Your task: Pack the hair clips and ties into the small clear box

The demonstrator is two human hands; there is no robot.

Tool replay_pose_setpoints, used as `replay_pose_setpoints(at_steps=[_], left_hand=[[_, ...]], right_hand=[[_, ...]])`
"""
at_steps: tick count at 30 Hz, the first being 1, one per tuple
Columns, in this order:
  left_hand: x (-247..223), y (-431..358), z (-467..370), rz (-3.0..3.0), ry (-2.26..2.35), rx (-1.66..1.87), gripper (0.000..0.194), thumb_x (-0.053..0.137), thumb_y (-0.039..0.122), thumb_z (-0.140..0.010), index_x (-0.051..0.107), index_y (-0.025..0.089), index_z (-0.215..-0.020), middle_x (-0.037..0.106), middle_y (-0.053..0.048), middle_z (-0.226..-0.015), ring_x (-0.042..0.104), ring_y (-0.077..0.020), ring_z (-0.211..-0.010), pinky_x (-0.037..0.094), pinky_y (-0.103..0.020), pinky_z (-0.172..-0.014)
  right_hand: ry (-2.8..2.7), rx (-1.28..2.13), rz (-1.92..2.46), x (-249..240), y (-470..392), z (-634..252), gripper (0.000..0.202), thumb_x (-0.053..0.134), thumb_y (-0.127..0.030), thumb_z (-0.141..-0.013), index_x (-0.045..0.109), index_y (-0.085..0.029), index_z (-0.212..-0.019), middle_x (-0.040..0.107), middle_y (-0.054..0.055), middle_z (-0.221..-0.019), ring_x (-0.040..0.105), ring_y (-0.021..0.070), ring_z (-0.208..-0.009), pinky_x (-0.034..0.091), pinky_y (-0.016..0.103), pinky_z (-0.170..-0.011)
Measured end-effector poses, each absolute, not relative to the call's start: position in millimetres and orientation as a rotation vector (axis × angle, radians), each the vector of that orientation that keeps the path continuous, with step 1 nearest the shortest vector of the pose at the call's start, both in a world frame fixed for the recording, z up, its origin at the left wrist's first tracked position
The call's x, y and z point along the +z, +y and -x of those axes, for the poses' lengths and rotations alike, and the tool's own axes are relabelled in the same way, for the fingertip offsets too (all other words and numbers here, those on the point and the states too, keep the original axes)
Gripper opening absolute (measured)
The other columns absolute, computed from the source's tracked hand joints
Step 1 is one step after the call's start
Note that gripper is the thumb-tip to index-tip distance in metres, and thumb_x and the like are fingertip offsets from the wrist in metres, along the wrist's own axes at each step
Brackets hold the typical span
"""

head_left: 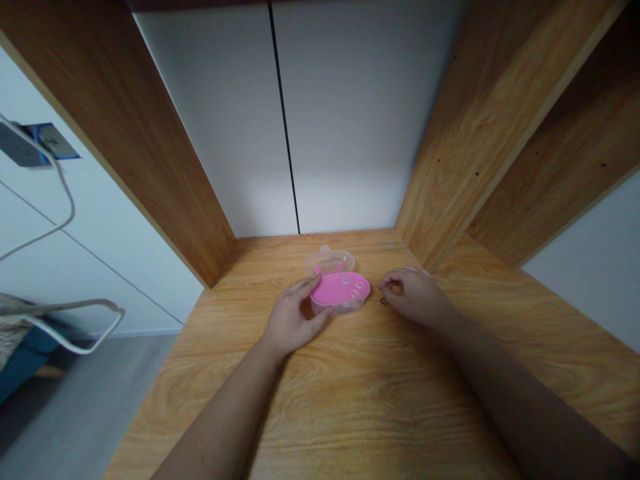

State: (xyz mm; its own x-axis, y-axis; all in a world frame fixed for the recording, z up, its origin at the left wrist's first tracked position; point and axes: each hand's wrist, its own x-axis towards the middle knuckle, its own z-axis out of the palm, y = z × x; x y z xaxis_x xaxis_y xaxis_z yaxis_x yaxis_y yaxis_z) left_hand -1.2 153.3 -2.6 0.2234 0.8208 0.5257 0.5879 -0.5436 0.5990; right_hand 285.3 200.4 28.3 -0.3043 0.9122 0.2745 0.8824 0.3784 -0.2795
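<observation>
A small oval pink box (335, 289) with a clear lower part stands on the wooden surface, its clear lid (330, 262) open toward the back. Several small rings lie on the pink part. My left hand (293, 315) grips the box's left end between thumb and fingers. To the right of the box, my right hand (413, 293) has thumb and fingertips pinched together; whatever is between them is too small to make out. A small dark ring (383, 301) is right by those fingertips, near the wooden surface.
Wooden side panels rise at left (150, 147) and right (480, 127), with a white back panel (340, 120) between them. A white cable (65, 193) hangs at the far left near a wall socket (55, 141). The wooden tabletop (350, 400) extends toward me.
</observation>
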Motion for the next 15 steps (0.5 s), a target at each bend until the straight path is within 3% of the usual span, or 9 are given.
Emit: replay_pose_setpoints(at_steps=[5,15], left_hand=[[-3.6,154.0,1.0,-2.22,1.325,1.24,0.064,0.077,0.034,-0.08,0.057,0.022,-0.14,0.067,-0.013,-0.133,0.065,-0.0293,-0.119,0.053,-0.048,-0.104],[-2.3,153.8,1.6,-2.22,1.328,1.211,0.062,0.077,0.034,-0.081,0.058,0.02,-0.138,0.066,-0.014,-0.133,0.065,-0.029,-0.119,0.053,-0.048,-0.104]], right_hand=[[-2.326,0.139,1.725,26.9,200.3,-289.2,0.01,0.065,-0.023,-0.075,0.07,-0.025,-0.068,0.073,0.003,-0.073,0.065,0.0215,-0.074,0.041,0.032,-0.066],[-2.342,0.13,1.652,21.7,199.5,-285.0,0.013,0.061,-0.023,-0.08,0.065,-0.023,-0.068,0.07,0.004,-0.071,0.064,0.0227,-0.074,0.042,0.034,-0.07]])
